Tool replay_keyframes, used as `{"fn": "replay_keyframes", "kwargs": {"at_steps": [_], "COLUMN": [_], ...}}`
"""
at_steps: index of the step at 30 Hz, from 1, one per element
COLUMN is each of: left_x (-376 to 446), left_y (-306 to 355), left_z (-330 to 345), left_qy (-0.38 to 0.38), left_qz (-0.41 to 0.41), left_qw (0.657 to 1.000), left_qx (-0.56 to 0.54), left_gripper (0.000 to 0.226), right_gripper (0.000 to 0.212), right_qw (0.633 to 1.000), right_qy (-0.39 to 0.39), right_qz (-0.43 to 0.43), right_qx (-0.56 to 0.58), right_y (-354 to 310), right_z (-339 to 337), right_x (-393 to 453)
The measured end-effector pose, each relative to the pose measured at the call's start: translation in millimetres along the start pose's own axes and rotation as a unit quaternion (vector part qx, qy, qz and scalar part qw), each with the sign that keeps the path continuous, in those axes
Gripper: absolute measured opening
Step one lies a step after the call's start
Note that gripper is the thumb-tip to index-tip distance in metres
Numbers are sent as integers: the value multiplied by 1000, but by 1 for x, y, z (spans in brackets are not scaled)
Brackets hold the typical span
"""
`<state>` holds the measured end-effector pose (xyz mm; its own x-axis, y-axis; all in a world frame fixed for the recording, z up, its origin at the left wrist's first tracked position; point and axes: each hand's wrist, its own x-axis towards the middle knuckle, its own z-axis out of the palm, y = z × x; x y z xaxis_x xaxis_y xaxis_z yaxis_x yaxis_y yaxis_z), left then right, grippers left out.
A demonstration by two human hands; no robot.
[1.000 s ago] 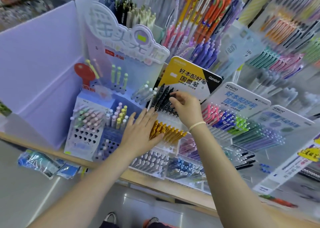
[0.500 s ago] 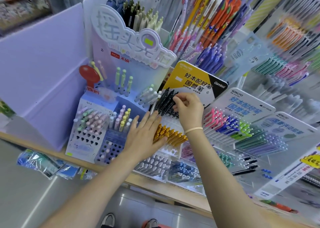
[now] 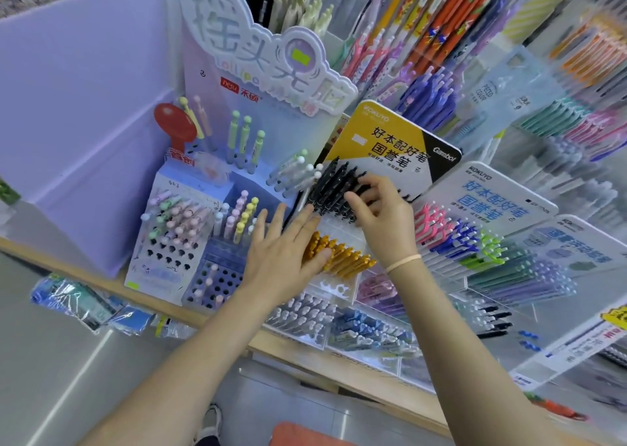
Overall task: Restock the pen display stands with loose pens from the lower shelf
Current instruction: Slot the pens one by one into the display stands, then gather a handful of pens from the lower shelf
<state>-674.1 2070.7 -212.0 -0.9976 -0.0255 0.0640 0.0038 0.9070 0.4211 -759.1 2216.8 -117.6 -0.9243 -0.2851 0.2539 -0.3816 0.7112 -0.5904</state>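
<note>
Black pens [image 3: 334, 187] touch right hand [image 3: 383, 214] fingers [image 3: 356, 204].

You see two hands [image 3: 285, 259], three header cards [image 3: 393, 147], one wristband [image 3: 402, 263] at four o'clock, and three green-capped pens [image 3: 244, 140] at ten o'clock.

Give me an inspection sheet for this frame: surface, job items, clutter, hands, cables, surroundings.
Surface: wooden shelf edge carrying tiered pen stands.
Job's things: black pens in the upper row; yellow pens below; pastel stand with many empty holes.
Clutter: plastic-wrapped packets overhang the shelf edge.
Hands: right hand, fingers on the black pens; left hand flat, open, over the yellow pens.
Cables: nothing seen.
Surroundings: lilac panel on the left; hanging pen racks behind.
</note>
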Motion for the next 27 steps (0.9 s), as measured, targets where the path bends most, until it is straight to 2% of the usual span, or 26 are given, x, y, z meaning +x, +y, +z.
{"fn": "replay_keyframes", "kwargs": {"at_steps": [4, 6, 9, 11, 14, 17, 19, 21, 23, 27], "left_x": [2, -3, -32, -59, -108, -166, -200, -219, -234, -222], "left_y": [12, 33, 102, 168, 272, 359, 404, 441, 464, 498], "left_z": [-6, -5, 13, 42, 105, 181, 233, 280, 325, 415], "left_qy": [2, 28, 94, 88, -2, -157, -228, -266, -304, -310], "left_qz": [-31, -32, 57, 155, 280, 338, 364, 379, 380, 386], "left_qw": [999, 999, 994, 983, 959, 928, 903, 886, 873, 867], "left_qx": [30, 29, -2, -33, -43, -21, 10, 30, 38, 63], "left_gripper": [87, 80, 62, 56, 45, 45, 43, 40, 39, 50], "right_gripper": [20, 14, 19, 19, 39, 47, 48, 51, 52, 54], "right_qw": [999, 999, 996, 988, 969, 947, 935, 919, 900, 885], "right_qy": [-31, -43, -33, 3, 35, 67, 99, 131, 123, 101], "right_qz": [-8, 2, 73, 146, 241, 310, 335, 365, 411, 448], "right_qx": [0, -8, -40, -39, -37, -54, -54, -75, -81, -83], "right_y": [27, 57, 115, 156, 213, 272, 317, 367, 413, 504], "right_z": [-29, -49, -90, -118, -158, -201, -226, -243, -243, -218], "right_x": [-72, -120, -206, -270, -374, -475, -528, -566, -599, -633]}}
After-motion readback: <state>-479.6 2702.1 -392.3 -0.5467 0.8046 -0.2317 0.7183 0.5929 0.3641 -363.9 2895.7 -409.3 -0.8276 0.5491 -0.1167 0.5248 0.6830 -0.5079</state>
